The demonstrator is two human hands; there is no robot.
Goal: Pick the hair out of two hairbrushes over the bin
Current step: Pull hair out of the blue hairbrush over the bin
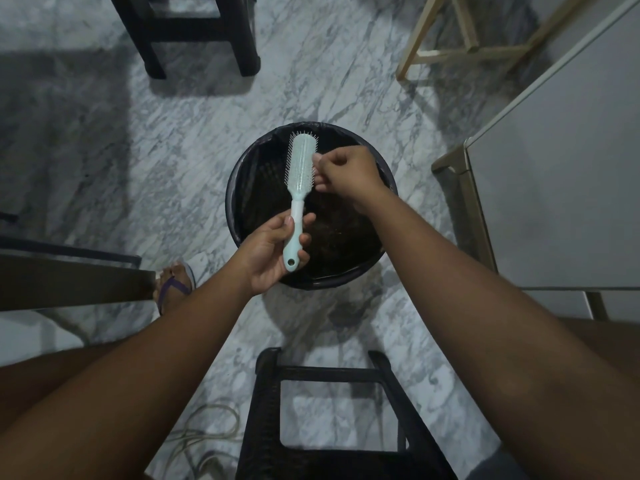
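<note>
A pale mint hairbrush (300, 174) is held over the round black bin (242, 174), bristles up, head pointing away from me. My left hand (273, 252) grips its handle near the hanging hole. At the right edge of the bristles, my right hand (346, 173) has its fingertips pinched together; any hair between them is too fine to make out. A dark clump of hair lies at the bottom of the bin. Only one hairbrush is in view.
A black stool (332, 410) stands just in front of me and another black stool (194, 32) beyond the bin. A pale wooden frame (467, 46) is at the far right, a grey cabinet (554, 185) on the right. My sandalled foot (175, 284) rests on the marble floor.
</note>
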